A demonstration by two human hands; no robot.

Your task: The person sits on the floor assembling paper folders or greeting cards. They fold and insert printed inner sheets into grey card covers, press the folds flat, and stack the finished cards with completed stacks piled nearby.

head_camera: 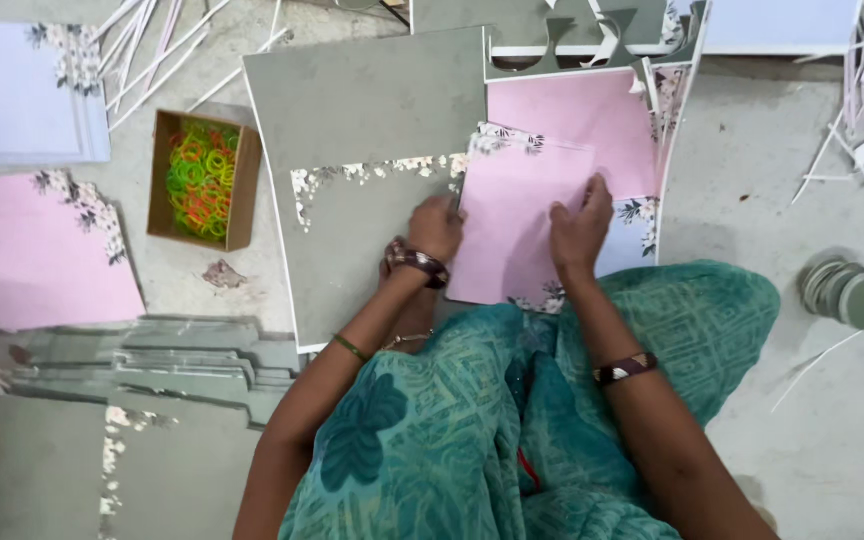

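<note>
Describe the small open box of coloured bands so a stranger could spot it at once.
Start at the big grey board lying on the floor ahead of the person's left hand. Just beyond that board's left edge sits a shallow brown cardboard box with no lid. It alone holds a heap of neon green, yellow and orange rubber bands; everything around it is flat sheet or thin white strips.

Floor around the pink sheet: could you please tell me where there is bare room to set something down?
Bare concrete floor lies between the pink floral paper sheet and round grey discs. Left is crowded: grey boards, cardboard box of bright bands.
</note>
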